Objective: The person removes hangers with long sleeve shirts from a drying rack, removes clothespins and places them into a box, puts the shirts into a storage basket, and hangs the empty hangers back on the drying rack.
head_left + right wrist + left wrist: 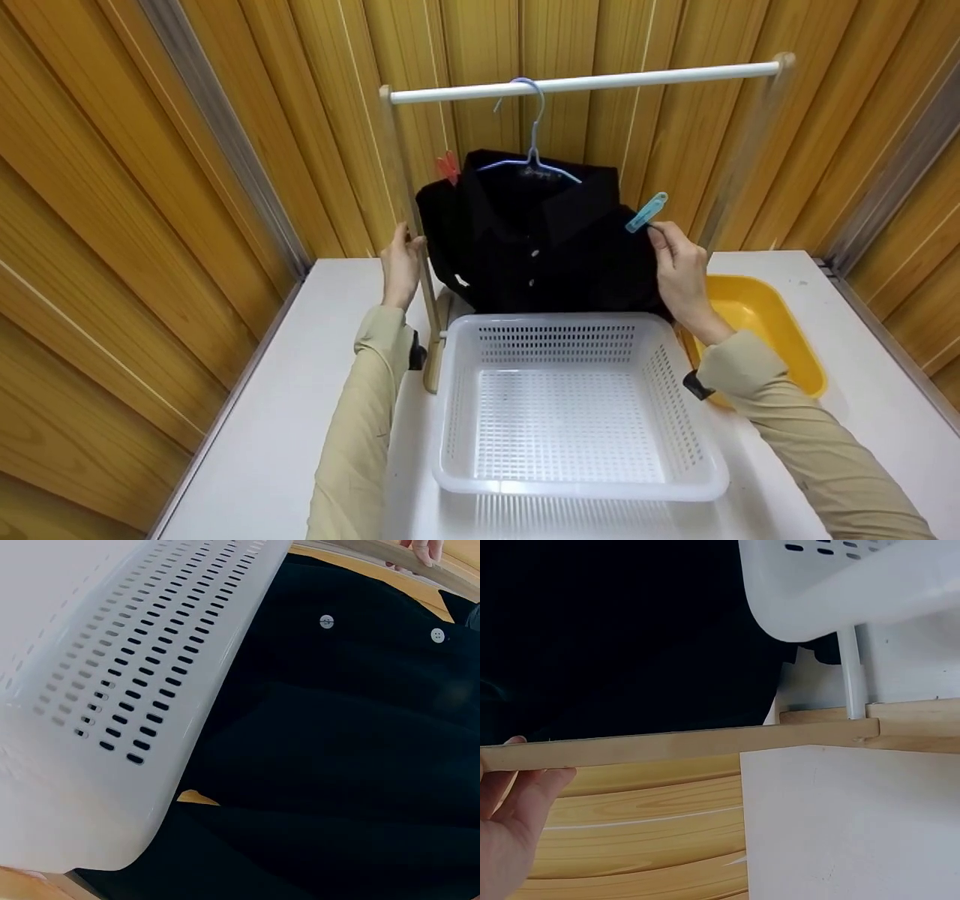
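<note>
A black button-up shirt (577, 247) hangs on a blue wire hanger (534, 142), hooked over the white rod (592, 82) of a rack. A red clothespin (448, 166) is at its left shoulder area, and a light blue clothespin (646, 213) at the right one. My left hand (401, 268) grips the rack's left wooden post (667, 746), thumb and fingers on either side of it. Beside the blue clothespin, my right hand (681, 274) pinches the shirt's shoulder edge. The right wrist view shows shirt fabric (337, 727) with white buttons, but not the right hand.
A white perforated basket (581, 489) stands on the white table (300, 420) in front of the shirt. Behind the right forearm sits a yellow tray (795, 337). Wood-patterned panels (300, 135) close off the back and sides.
</note>
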Available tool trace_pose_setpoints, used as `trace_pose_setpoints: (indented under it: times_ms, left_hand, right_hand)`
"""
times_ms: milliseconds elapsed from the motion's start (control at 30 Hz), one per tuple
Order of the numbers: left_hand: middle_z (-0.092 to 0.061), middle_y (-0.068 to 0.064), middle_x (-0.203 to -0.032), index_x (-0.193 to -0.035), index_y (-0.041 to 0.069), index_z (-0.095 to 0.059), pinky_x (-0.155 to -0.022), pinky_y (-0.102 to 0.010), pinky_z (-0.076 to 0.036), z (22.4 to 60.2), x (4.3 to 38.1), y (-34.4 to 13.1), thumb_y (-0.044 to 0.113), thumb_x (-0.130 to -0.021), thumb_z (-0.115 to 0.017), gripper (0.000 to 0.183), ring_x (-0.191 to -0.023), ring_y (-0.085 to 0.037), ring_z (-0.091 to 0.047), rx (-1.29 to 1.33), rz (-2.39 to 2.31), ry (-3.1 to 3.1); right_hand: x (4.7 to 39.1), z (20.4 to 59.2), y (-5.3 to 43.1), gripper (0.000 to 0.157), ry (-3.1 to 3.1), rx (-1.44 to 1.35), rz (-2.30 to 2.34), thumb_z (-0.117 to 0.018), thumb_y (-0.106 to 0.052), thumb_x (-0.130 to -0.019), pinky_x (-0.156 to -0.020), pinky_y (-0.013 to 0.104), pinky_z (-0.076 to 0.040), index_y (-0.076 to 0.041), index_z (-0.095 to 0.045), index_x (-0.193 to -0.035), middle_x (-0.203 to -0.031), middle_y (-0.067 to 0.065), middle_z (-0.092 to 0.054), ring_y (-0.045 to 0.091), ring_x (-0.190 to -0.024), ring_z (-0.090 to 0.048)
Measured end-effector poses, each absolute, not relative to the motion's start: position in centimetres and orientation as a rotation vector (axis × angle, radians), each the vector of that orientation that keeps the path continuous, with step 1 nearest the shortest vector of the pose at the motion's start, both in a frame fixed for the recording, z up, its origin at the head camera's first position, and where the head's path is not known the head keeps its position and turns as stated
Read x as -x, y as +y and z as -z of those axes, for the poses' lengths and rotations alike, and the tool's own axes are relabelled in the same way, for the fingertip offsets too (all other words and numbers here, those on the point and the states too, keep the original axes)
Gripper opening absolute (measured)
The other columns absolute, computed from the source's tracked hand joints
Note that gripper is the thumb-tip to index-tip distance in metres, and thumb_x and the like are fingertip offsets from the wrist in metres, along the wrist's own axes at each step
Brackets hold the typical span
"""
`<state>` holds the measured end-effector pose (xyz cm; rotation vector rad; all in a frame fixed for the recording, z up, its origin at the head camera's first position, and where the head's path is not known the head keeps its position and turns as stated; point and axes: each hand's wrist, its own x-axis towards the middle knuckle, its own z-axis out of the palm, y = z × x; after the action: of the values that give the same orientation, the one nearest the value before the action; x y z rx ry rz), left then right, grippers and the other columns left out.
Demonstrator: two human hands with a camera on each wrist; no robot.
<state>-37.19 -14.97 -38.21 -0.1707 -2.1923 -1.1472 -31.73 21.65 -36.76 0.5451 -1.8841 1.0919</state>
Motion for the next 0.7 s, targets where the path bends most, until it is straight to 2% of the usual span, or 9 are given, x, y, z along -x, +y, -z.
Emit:
trace_pose_setpoints:
  times_ms: [267,433,700]
  left_hand:
    - [-0.060,-0.018,-0.080,-0.105,-0.005,-0.052,-0.067,-0.041,-0.044,38.1,37.3,-14.7,0.002,-0.089,-0.055,0.017,-0.071,-0.030,-0.053,0.173,1.131,-2.173]
    - [-0.060,-0.017,-0.084,-0.105,-0.004,-0.052,-0.069,-0.040,-0.044,38.0,37.4,-14.6,0.002,-0.089,-0.054,0.017,-0.075,-0.028,-0.055,0.149,1.150,-2.194]
    - [-0.060,-0.018,-0.084,-0.103,-0.005,-0.051,-0.068,-0.039,-0.045,37.9,37.4,-14.8,0.000,-0.090,-0.053,0.015,-0.077,-0.028,-0.057,0.171,1.164,-2.194]
  right_hand:
    - [31.7,36.2,21.5,0.013,-1.810,-0.465,-1.088,-0.049,0.001,-0.092,-0.065,0.017,-0.038,0.007,-0.059,-0.088,-0.080,0.014,-0.061,0.013,-0.064,-0.047]
    - [31.5,35.3,21.8,0.016,-1.805,-0.443,-1.126,-0.047,-0.002,-0.093,-0.068,0.018,-0.039,0.008,-0.059,-0.090,-0.083,0.013,-0.062,0.008,-0.070,-0.048]
    - [28.7,32.4,20.5,0.016,-1.814,-0.367,-1.228,-0.045,0.004,-0.092,-0.070,0.019,-0.039,0.014,-0.057,-0.091,-0.086,0.022,-0.059,0.014,-0.072,-0.048]
